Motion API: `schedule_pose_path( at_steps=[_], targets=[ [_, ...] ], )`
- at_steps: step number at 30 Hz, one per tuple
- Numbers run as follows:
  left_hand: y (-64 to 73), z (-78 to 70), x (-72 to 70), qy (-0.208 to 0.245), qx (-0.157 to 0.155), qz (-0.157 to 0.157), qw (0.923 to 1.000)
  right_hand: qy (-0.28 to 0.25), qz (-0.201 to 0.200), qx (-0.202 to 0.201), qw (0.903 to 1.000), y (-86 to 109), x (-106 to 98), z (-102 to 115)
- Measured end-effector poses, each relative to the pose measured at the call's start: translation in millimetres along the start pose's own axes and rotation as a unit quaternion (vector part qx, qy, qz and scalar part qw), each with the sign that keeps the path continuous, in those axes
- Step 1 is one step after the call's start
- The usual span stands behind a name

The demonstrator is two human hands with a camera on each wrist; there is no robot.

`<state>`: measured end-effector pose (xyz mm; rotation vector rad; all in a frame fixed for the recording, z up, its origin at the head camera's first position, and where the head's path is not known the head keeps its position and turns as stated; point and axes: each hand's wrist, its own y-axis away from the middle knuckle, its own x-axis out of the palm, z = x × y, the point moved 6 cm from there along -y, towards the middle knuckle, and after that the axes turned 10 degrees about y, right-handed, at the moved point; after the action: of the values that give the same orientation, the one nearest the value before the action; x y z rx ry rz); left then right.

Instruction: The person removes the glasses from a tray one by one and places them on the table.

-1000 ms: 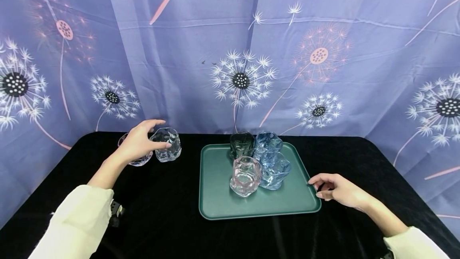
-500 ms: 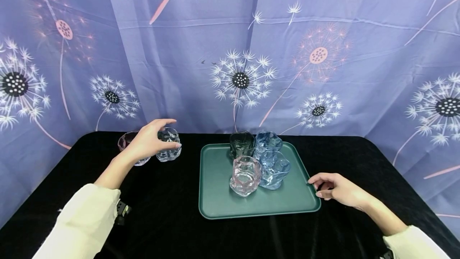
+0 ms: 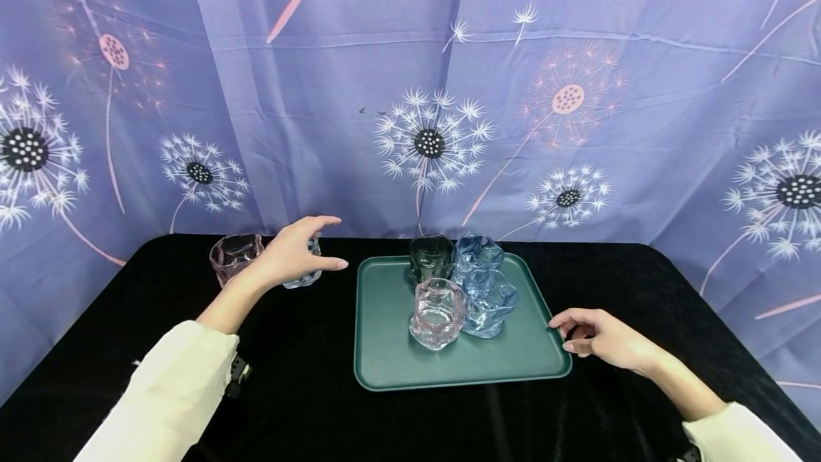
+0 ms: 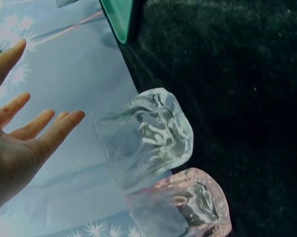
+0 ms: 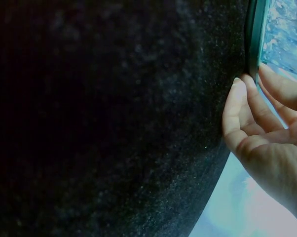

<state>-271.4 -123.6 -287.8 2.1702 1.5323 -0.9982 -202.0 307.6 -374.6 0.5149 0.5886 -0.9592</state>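
Observation:
My left hand [image 3: 291,255], thumb and fingers spread apart, hovers in front of a clear wavy glass [image 3: 312,278] and hides much of it in the head view. Nothing is between its fingers; the left wrist view shows the palm apart from that glass. Beside it, to the left, stands a pinkish glass [image 3: 232,254]. At the right side of a green tray [image 3: 391,366], my right hand [image 3: 606,337] pinches the rim with curled fingers. The tray bears a dark grey glass [image 3: 431,257], two blue glasses [image 3: 490,305] and a pale pink glass [image 3: 438,316].
A black cloth [image 3: 308,376] covers the table beneath the tray and glasses. Behind the table's far edge hangs a blue-violet curtain [image 3: 346,127] printed with dandelions.
My left hand has moved to the right across the clear glass, uncovering the pinkish glass. The right hand, tray and glasses have stayed in place.

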Motion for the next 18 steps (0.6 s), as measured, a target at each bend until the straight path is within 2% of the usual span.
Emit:
schedule_pose_path(
  at_steps=[6, 13, 18],
  targets=[
    [-7.8, -3.6, 12.5, 0.002, 0.017, 0.011, 0.9998, -0.002, 0.002, -0.009, 1.0, 0.5, 0, 1],
    [-16.4, -10.0, 28.5, 0.009, 0.021, 0.026, 0.9994, -0.003, 0.001, -0.003, 1.0, 0.2, 0, 0],
    [-21.7, -16.3, 40.2, -0.003, 0.023, 0.044, 0.9988, -0.003, 0.0, -0.006, 1.0, 0.5, 0, -1]
  ],
)
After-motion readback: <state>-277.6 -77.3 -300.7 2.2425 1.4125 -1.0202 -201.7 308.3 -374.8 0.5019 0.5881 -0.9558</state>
